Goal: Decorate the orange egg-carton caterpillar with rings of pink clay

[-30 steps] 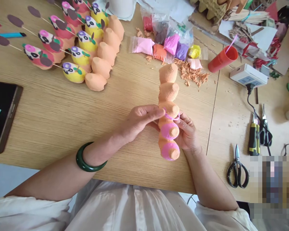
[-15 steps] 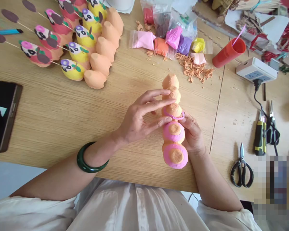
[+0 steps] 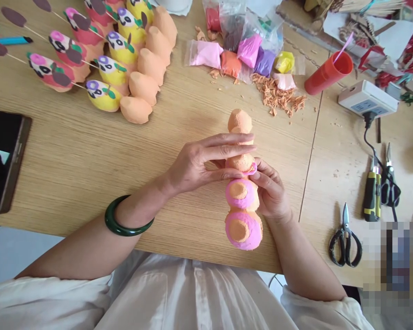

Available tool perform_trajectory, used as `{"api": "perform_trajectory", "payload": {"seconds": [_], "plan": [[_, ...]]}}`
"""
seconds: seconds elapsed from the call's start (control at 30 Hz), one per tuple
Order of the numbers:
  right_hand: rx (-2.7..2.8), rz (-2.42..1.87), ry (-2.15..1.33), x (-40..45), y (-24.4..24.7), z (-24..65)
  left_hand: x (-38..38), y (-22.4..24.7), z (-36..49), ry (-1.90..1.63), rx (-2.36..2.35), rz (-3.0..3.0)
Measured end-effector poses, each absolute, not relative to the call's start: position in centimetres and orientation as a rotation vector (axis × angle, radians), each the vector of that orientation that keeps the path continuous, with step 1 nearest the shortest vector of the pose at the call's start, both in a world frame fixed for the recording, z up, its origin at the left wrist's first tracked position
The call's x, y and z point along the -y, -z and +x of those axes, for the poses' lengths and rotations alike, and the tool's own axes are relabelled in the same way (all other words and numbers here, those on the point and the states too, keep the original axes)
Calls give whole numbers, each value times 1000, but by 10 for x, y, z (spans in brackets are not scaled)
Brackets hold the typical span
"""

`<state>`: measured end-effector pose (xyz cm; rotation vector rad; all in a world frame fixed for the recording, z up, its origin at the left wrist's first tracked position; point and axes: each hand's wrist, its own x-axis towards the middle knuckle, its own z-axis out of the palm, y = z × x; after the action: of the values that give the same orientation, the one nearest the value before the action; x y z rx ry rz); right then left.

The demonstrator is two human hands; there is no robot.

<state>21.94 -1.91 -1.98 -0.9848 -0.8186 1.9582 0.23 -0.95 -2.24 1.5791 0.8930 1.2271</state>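
Observation:
An orange piece of several joined bumps (image 3: pixel 240 121) is held upright in the picture between both hands. Pink covers the area around its two lowest bumps, and a thin pink strand (image 3: pixel 252 170) lies at the middle bump. My left hand (image 3: pixel 209 160) wraps its fingers over the upper bumps, with the thumb by the pink strand. From the right side, my right hand (image 3: pixel 270 190) grips the piece, thumb and fingers at the strand's right end. The undersides of both grips are hidden.
Painted bird-like figures (image 3: pixel 105 98) and plain orange pieces (image 3: pixel 136 110) stand at upper left. Clay packets (image 3: pixel 204 54) and orange crumbs (image 3: pixel 278 97) lie at the back. A phone (image 3: pixel 7 160) is left; scissors (image 3: pixel 345 243), red cup (image 3: pixel 330 73) and power strip (image 3: pixel 368 98) are right.
The held piece has shifted slightly left and tilted. My left fingers have moved further across it, and the pink strand now sits closer against the middle bump.

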Motion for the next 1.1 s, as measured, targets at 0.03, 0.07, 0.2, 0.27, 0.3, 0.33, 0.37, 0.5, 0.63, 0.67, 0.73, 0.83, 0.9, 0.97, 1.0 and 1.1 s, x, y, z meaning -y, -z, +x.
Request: {"api": "perform_trajectory", "payload": {"seconds": [0.03, 0.07, 0.2, 0.27, 0.3, 0.33, 0.37, 0.5, 0.63, 0.67, 0.73, 0.83, 0.9, 0.97, 1.0, 1.1], "plan": [[818, -969, -1964, 19, 20, 219, 10, 26, 2, -1236, -844, 1637], [821, -955, -1970, 19, 20, 219, 11, 29, 2, -1230, -805, 1694], [855, -926, -1969, 18, 17, 217, 13, 32, 4, -1266, -809, 1827], [872, -904, -1959, 17, 16, 217, 14, 30, 6, -1312, -784, 1818], [877, -900, -1954, 17, 17, 217, 14, 29, 7, -1317, -788, 1781], [883, -903, -1948, 17, 17, 217, 14, 27, 7, -1303, -802, 1723], [887, -916, -1938, 17, 18, 218, 15, 25, 8, -1270, -820, 1649], [902, -944, -1901, 17, 23, 219, 16, 20, 8, -1080, -802, 1341], [904, -947, -1894, 18, 24, 218, 15, 17, 6, -981, -797, 1195], [905, -952, -1896, 18, 24, 218, 15, 17, 5, -960, -804, 1175], [904, -951, -1901, 19, 23, 217, 13, 17, 2, -912, -809, 1157], [912, -953, -1914, 20, 22, 216, 11, 17, -2, -896, -818, 1171], [919, -971, -1919, 20, 20, 216, 10, 16, -2, -910, -833, 1187], [911, -982, -1920, 20, 18, 215, 10, 14, -1, -907, -844, 1195], [904, -987, -1919, 20, 18, 215, 10, 13, -1, -899, -844, 1198], [904, -1022, -1886, 19, 16, 214, 10, 12, 1, -886, -838, 1197]]}}
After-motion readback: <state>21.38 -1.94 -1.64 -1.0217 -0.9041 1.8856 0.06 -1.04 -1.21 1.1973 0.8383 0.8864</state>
